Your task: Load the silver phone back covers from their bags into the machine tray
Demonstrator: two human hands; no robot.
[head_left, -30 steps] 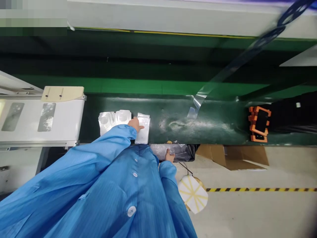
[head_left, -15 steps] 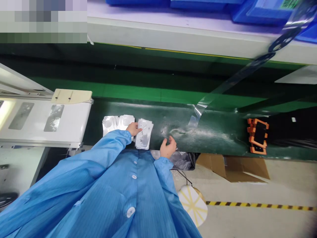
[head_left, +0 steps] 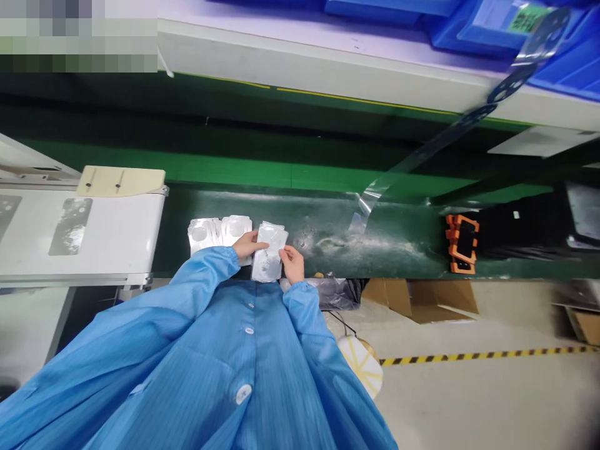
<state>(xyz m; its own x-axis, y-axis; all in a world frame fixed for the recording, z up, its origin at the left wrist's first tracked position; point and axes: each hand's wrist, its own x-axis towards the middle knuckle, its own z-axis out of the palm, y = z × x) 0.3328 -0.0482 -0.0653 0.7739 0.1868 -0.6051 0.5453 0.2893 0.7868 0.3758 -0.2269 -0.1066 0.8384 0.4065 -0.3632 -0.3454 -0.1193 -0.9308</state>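
A stack of clear plastic blister trays [head_left: 268, 253] lies on the dark green conveyor belt [head_left: 384, 240] right in front of me. My left hand [head_left: 246, 244] grips the stack's left edge, fingers curled on it. My right hand [head_left: 293, 262] pinches its right edge. To the left lies another pile of clear trays [head_left: 215, 231], touching nothing but the belt. Both my arms are in blue coat sleeves.
A white conveyor [head_left: 79, 225] with grey parts on it ends at the left. Clear film strip [head_left: 375, 194] hangs down onto the belt. Orange holders [head_left: 462, 244] stand at the right. Under the belt: a black bag [head_left: 340, 290], flat cardboard [head_left: 422, 300], a round stool [head_left: 360, 365].
My right hand rose from the black bag below the belt and took hold of the tray stack's right edge. My left hand stayed on the stack. The view shifted slightly.
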